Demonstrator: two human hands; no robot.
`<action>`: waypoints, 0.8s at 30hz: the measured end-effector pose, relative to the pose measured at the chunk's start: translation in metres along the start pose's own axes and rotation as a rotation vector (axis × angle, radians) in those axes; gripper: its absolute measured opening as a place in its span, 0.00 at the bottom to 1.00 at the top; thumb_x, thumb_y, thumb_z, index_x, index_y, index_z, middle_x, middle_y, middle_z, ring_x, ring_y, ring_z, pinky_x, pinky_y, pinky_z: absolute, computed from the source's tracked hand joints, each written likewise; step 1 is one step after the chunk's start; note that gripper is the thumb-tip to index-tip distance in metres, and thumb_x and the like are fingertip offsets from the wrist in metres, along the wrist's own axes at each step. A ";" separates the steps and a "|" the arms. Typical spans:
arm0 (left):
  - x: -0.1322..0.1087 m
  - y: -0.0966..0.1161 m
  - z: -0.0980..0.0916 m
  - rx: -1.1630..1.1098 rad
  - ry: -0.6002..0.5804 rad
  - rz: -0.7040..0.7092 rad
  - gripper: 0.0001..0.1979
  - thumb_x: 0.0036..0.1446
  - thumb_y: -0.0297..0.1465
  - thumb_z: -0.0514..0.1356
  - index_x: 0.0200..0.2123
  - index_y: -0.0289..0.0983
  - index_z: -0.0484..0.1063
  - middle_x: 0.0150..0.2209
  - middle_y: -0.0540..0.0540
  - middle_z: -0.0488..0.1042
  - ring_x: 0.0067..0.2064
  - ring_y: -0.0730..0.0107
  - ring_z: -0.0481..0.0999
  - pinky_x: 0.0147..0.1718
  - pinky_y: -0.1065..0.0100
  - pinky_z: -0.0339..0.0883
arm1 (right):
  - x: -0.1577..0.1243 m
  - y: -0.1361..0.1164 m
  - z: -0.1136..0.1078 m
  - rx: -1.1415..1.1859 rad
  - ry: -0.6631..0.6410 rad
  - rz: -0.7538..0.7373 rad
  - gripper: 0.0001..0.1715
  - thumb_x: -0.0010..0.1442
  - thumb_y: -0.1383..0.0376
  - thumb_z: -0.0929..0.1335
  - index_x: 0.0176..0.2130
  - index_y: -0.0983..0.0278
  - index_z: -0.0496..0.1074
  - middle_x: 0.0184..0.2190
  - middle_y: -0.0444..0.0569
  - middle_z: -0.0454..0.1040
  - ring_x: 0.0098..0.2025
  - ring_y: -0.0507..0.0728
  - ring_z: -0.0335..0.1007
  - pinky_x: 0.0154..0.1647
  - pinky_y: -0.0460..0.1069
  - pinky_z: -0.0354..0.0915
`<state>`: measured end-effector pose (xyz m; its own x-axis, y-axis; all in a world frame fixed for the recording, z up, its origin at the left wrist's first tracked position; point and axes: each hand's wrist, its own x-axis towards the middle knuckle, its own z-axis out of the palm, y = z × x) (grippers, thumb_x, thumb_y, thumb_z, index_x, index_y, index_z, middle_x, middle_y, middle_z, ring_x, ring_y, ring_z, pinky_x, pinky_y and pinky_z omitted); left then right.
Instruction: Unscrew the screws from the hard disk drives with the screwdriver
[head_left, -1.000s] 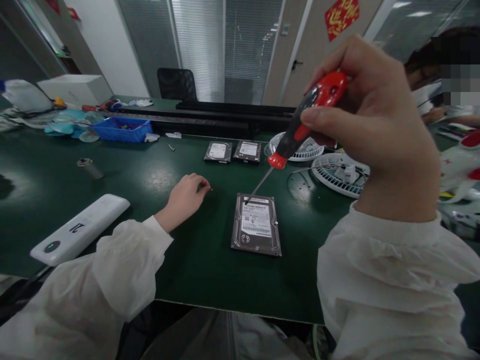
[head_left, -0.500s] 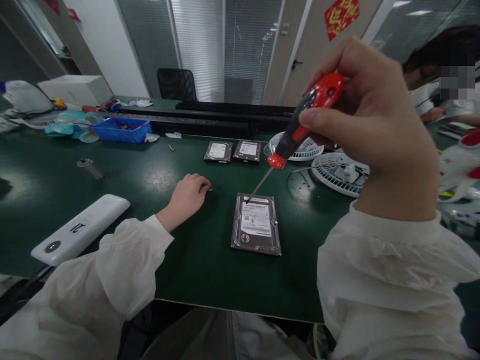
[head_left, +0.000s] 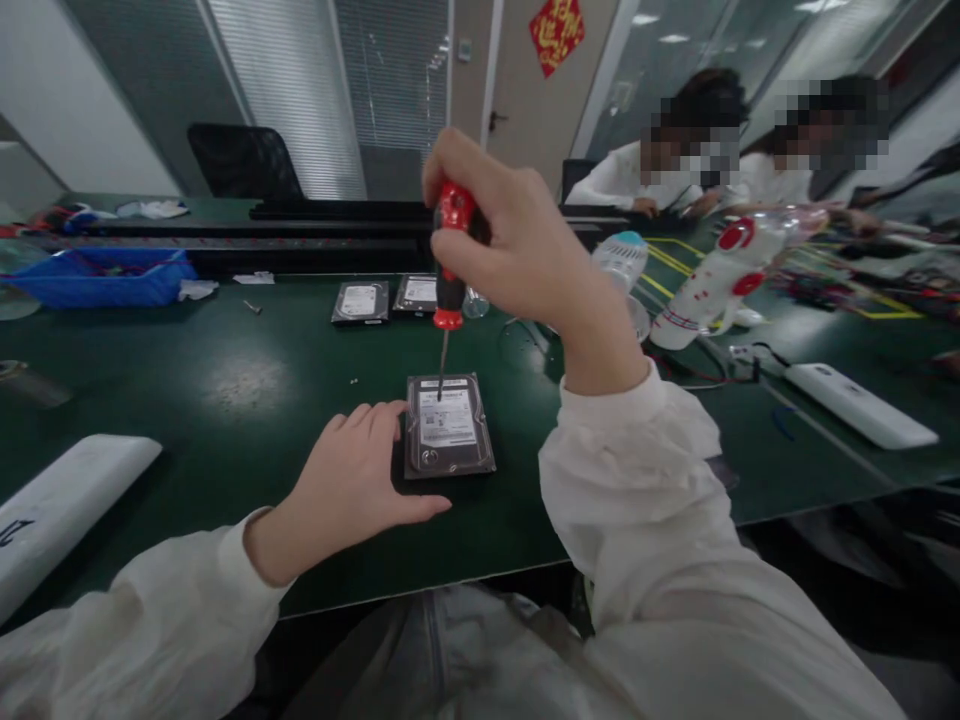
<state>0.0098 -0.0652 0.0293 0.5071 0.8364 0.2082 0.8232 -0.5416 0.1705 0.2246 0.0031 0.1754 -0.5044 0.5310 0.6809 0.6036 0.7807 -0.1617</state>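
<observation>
A hard drive (head_left: 450,455) with a white label lies flat on the green table in front of me. My left hand (head_left: 360,465) is at its left side, thumb spread toward the near edge and fingertips at the left edge. In my right hand (head_left: 510,235) is a red and black screwdriver (head_left: 450,290), held nearly upright by its handle. The shaft points down over the label; whether the tip touches the drive I cannot tell. Tiny screws (head_left: 354,381) lie to the left of the drive's far corner.
Two more hard drives, one at the left (head_left: 361,302) and one beside it (head_left: 416,294), lie farther back. A blue bin (head_left: 105,280) is at far left, white power banks (head_left: 75,500) on both sides. Co-workers (head_left: 622,180) sit at back right, beyond a white-and-red device (head_left: 701,285).
My view has turned to the right. My left hand has moved from the small screws to the hard drive and opened. The screwdriver has become more upright over the drive.
</observation>
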 end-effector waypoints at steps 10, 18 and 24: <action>-0.004 0.008 0.005 0.223 -0.005 -0.015 0.32 0.55 0.55 0.63 0.44 0.31 0.77 0.44 0.35 0.77 0.44 0.46 0.78 0.40 0.53 0.65 | -0.001 -0.006 0.018 -0.219 -0.133 0.059 0.14 0.63 0.62 0.62 0.48 0.62 0.66 0.29 0.44 0.67 0.28 0.54 0.57 0.34 0.51 0.50; 0.002 0.013 0.006 0.155 -0.017 -0.007 0.24 0.59 0.51 0.62 0.37 0.33 0.79 0.38 0.39 0.79 0.41 0.49 0.79 0.38 0.54 0.63 | 0.000 -0.007 0.013 -0.191 -0.092 0.082 0.14 0.60 0.63 0.63 0.47 0.63 0.66 0.27 0.43 0.64 0.27 0.53 0.53 0.33 0.51 0.48; 0.015 0.008 0.011 0.129 0.024 -0.046 0.23 0.60 0.51 0.62 0.37 0.34 0.79 0.40 0.39 0.79 0.40 0.52 0.80 0.38 0.56 0.63 | 0.000 0.002 0.010 -0.188 -0.040 0.158 0.12 0.63 0.65 0.62 0.47 0.61 0.62 0.32 0.46 0.67 0.30 0.55 0.58 0.38 0.52 0.54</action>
<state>0.0273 -0.0562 0.0229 0.4630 0.8569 0.2263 0.8723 -0.4859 0.0551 0.2196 0.0077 0.1678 -0.4168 0.6570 0.6282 0.7793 0.6140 -0.1252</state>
